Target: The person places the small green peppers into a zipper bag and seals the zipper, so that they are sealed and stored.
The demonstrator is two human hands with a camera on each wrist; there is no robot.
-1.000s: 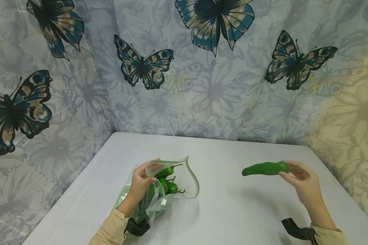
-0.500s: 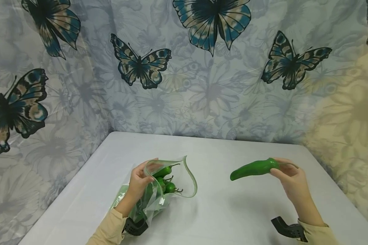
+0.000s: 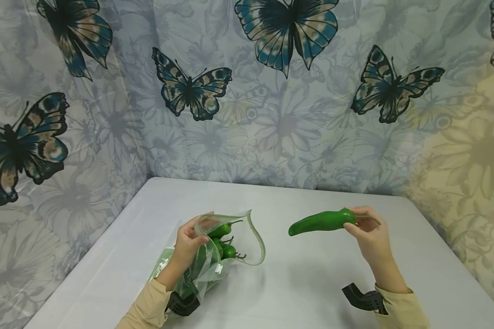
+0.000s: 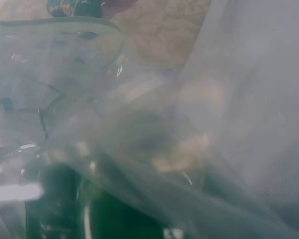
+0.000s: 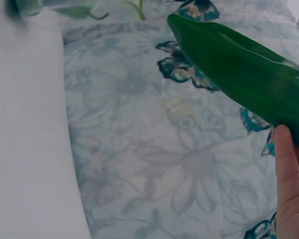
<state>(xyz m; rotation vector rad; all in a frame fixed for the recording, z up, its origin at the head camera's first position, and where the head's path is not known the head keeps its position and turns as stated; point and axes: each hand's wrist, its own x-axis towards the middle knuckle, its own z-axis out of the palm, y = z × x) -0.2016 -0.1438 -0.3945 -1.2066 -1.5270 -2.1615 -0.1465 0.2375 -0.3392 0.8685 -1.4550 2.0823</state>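
Note:
My left hand [image 3: 188, 241] grips the rim of a clear zip bag [image 3: 258, 237] with a pale green edge. The bag's mouth gapes toward the right, and several green chili peppers [image 3: 229, 252] with stems lie inside. Blurred film of the bag fills most of the left wrist view. Over the table to the right, my right hand [image 3: 369, 230] pinches a long green chili pepper [image 3: 323, 222] near its stem end. Its tip points left, toward the bag. In the right wrist view a finger [image 5: 287, 164] presses against the underside of the pepper [image 5: 239, 64].
A white table [image 3: 271, 301] lies under both hands. Butterfly-patterned cloth [image 3: 288, 119] hangs behind it and along its sides. Black wrist mounts [image 3: 364, 299] sit on both forearms, at the cuffs of tan sleeves [image 3: 401, 310].
My right hand has moved left with the chili pepper, bringing it closer to the bag's mouth. The left hand keeps its hold on the bag, nearly still.

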